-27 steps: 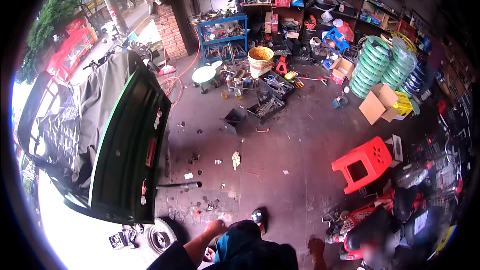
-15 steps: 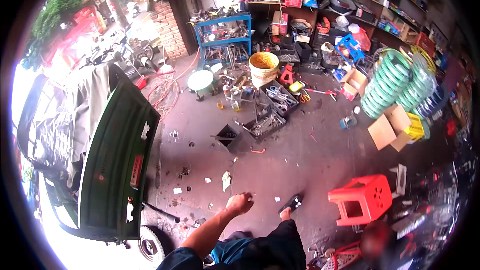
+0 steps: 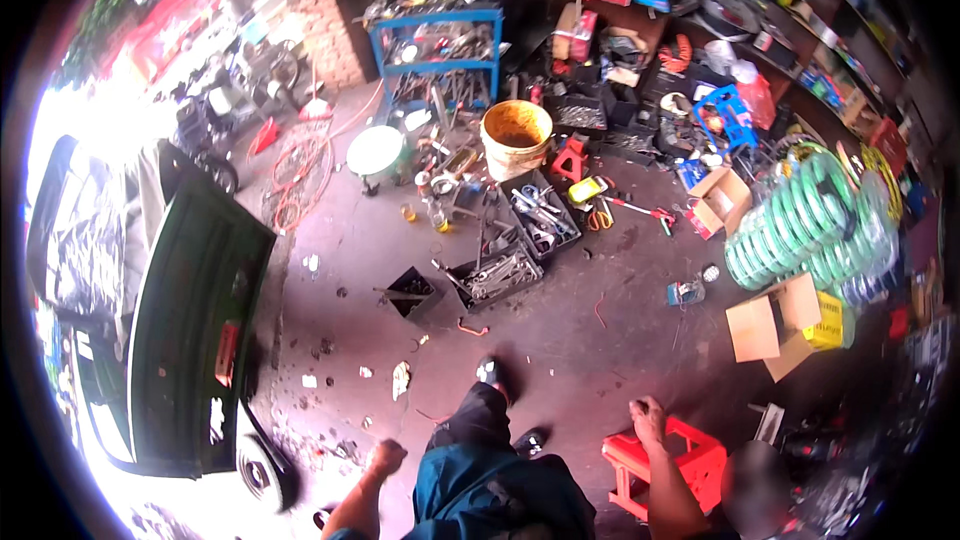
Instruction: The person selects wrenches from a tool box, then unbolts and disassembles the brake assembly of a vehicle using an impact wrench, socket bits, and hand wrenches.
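My left hand (image 3: 385, 457) hangs low beside my body, its fingers curled. My right hand (image 3: 648, 418) is held out over the red plastic stool (image 3: 700, 460), fingers curled too; I cannot tell whether it touches the stool or whether either hand holds anything small. My dark-shod feet stand on the stained floor. Ahead of my hands lie black tool trays (image 3: 495, 278) with wrenches and a small black box (image 3: 408, 292).
At left are a dark green vehicle panel (image 3: 185, 310) and a tyre (image 3: 258, 470). Ahead stand a blue tool rack (image 3: 435, 15), a yellow-stained bucket (image 3: 515, 145), a white round stool (image 3: 375, 148) and cluttered shelving. Green coils (image 3: 780, 220) and an open carton (image 3: 770, 325) sit at right.
I have stepped forward and the view has shifted, bringing the trays nearer. My left hand has moved down and leftward; my right arm has come up into view over the red stool.
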The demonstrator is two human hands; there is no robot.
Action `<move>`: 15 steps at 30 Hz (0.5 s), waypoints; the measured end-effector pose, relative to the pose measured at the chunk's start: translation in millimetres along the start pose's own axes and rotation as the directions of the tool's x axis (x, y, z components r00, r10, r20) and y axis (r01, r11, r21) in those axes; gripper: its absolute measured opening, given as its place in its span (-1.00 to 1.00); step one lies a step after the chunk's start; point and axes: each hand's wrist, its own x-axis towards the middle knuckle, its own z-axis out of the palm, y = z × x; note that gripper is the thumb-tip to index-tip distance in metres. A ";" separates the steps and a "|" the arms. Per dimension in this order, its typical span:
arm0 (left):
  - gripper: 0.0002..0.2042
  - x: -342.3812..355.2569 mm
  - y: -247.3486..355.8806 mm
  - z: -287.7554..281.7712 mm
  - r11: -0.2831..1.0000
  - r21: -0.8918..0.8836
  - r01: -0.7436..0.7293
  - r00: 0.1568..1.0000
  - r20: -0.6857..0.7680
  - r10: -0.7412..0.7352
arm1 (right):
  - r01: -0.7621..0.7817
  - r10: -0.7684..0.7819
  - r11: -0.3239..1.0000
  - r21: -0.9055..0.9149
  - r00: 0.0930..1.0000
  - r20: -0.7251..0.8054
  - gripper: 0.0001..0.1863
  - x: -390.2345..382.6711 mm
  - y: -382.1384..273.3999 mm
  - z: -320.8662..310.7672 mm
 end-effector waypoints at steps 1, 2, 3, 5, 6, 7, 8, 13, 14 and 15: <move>-0.69 7.1 20.4 -16.9 0.975 -0.176 0.132 0.991 -0.009 -0.136 | -0.008 0.009 1.000 -0.028 0.999 0.043 -0.84 17.9 -18.4 1.9; -0.69 21.7 43.9 -36.5 0.903 -0.342 0.261 0.961 0.004 -0.276 | -0.005 0.005 1.000 0.006 0.998 0.058 -0.85 37.2 -37.2 4.5; -0.70 35.4 62.5 -58.9 0.882 -0.365 0.299 0.949 0.016 -0.316 | -0.004 0.000 0.999 0.045 0.996 0.085 -0.86 42.7 -50.5 8.4; -0.69 68.8 103.4 -110.6 0.843 -0.392 0.368 0.924 0.051 -0.379 | 0.105 -0.102 0.994 -0.019 0.988 0.116 -0.86 66.6 -67.0 19.9; -0.68 84.4 115.9 -125.6 0.840 -0.417 0.349 0.928 0.031 -0.370 | 0.085 -0.074 0.994 -0.063 0.984 0.161 -0.83 69.5 -73.6 30.0; -0.68 98.7 125.4 -135.8 0.837 -0.433 0.333 0.934 0.029 -0.357 | 0.068 -0.045 0.992 -0.108 0.979 0.198 -0.79 74.1 -83.6 39.5; -0.69 109.5 134.8 -146.1 0.837 -0.449 0.313 0.940 0.018 -0.342 | 0.128 -0.056 0.963 -0.238 0.957 0.286 -0.78 83.7 -94.7 53.1; -0.72 153.6 173.0 -171.2 0.831 -0.499 0.247 0.954 -0.027 -0.300 | 0.744 -0.310 0.581 -0.330 0.578 0.755 -0.71 129.6 -177.4 113.7; -0.72 160.3 178.4 -170.7 0.813 -0.527 0.247 0.950 -0.035 -0.311 | 0.810 -0.331 0.524 -0.264 0.479 0.813 -0.70 143.4 -190.2 123.9; -0.73 165.1 184.0 -168.9 0.793 -0.556 0.249 0.945 -0.042 -0.326 | 0.865 -0.342 0.464 -0.188 0.371 0.863 -0.69 154.9 -197.4 133.3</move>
